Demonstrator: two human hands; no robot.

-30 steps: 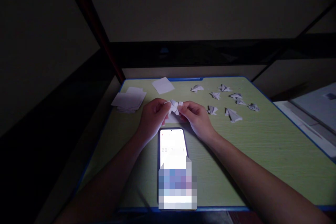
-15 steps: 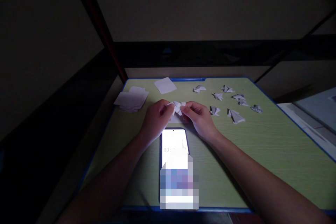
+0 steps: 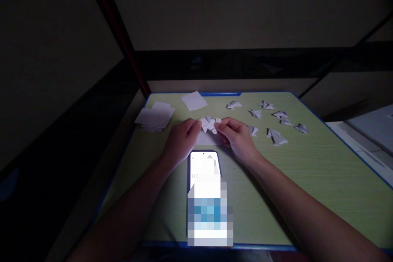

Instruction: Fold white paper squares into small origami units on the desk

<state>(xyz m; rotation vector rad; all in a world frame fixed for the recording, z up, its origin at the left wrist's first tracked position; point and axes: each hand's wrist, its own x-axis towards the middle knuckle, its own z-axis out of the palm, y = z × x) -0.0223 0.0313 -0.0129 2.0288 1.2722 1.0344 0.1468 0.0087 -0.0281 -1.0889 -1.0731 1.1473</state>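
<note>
**Small fold, two-hand pinch: keep it square**

We hold the half-folded paper [image 3: 209, 125] just above the desk [image 3: 307, 172], right between both sets of fingers. The left hand [image 3: 181, 139] pinches its left edge and the right hand [image 3: 238, 137] its right edge. Thumb and forefinger press onto the paper on each side, and the other fingers curl under. It's too dim and small to tell which crease is live.

Our read on doing this fold well:
- Put the fingertips [image 3: 194, 126] close to the crease line, not out on the flaps. The piece is tiny and likely twists.
- Align the edges first, then press from between the fingers outward.
- Light is poor. The lit phone [image 3: 204, 172], on the near side of the fingers, is the brightest spot, so we work close to it.

Around the fingers:
- A stack of blank squares [image 3: 153, 118] lies left of the left fingers.
- A loose square [image 3: 194, 100] lies beyond them.
- Finished folded pieces [image 3: 276, 136] are scattered right of the right fingers, the nearest just beside the knuckles.
</note>
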